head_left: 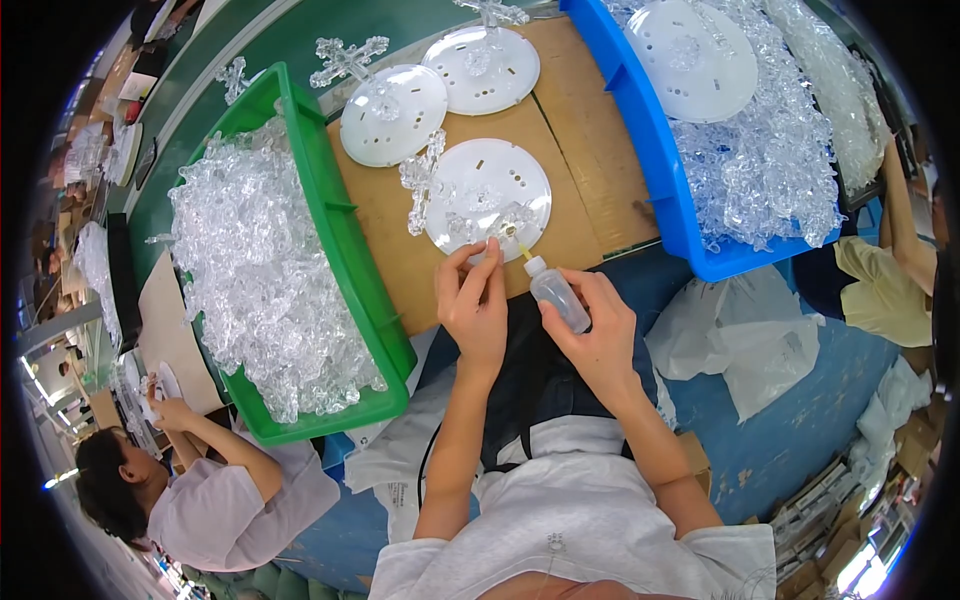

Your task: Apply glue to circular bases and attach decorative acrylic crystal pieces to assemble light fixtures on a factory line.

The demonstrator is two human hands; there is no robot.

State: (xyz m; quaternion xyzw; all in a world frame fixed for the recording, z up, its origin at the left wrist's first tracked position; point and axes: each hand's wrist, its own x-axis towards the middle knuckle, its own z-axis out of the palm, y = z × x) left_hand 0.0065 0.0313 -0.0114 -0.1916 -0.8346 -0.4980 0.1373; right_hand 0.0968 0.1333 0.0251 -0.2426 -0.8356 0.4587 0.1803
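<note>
My right hand point(605, 330) grips a small clear squeeze bottle point(560, 293) with a thin yellowish nozzle. The nozzle tip points at a clear plastic piece point(513, 217) over the near white round disc point(490, 165). My left hand point(474, 308) is closed, its fingertips pinching the near end of that clear piece; they partly hide it. A clear cross-shaped plastic ornament point(420, 180) overlaps the disc's left edge. Farther off lie two more white discs, one on the left point(375, 140) and one on the right point(500, 80), with clear ornaments at their far edges.
A green bin point(385, 340) heaped with clear plastic pieces stands at left. On the right, a blue bin point(700, 265) holds more pieces, with a white disc point(690, 60) on top. Cardboard point(580, 150) covers the table. Another person point(220, 490) works at far left; an arm point(905, 220) shows at far right.
</note>
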